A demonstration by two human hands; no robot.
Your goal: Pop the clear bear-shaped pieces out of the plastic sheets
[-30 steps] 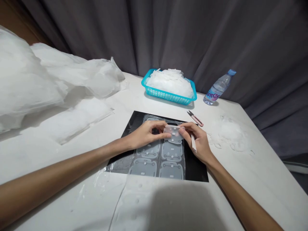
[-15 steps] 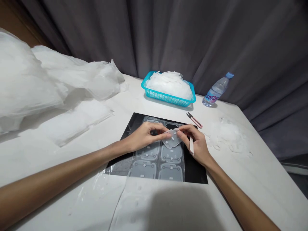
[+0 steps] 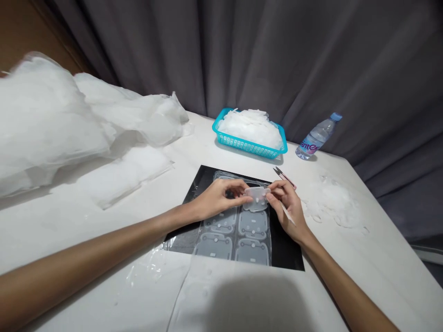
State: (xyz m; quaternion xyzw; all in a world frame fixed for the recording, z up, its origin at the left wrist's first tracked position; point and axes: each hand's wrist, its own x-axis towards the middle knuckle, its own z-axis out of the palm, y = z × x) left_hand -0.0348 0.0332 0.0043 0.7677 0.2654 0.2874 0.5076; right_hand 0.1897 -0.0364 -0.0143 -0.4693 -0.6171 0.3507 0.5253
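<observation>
A small translucent plastic piece (image 3: 256, 199) with rounded corners hangs between my two hands above a black sheet. My left hand (image 3: 219, 198) pinches its left edge between thumb and fingers. On the opposite edge, my right hand (image 3: 290, 210) grips with thumb and forefinger. A thin pale stick (image 3: 288, 215) also sits in the right palm, sticking out toward the wrist. Beneath both hands lies a clear plastic sheet carrying several similar greyish pieces (image 3: 252, 251), spread over the black sheet (image 3: 287, 253). My hands hide part of its upper area.
A turquoise basket (image 3: 249, 146) heaped with white translucent pieces stands at the back, beside a water bottle (image 3: 316, 138). Small thread snips (image 3: 285, 178) lie behind my right hand. Thin scraps (image 3: 335, 200) are at the right. Large white plastic bags (image 3: 51, 124) fill the left.
The plastic piece has turned between my fingers, with a straighter edge now uppermost. The stick in my right hand has tilted. The whole view has shifted slightly.
</observation>
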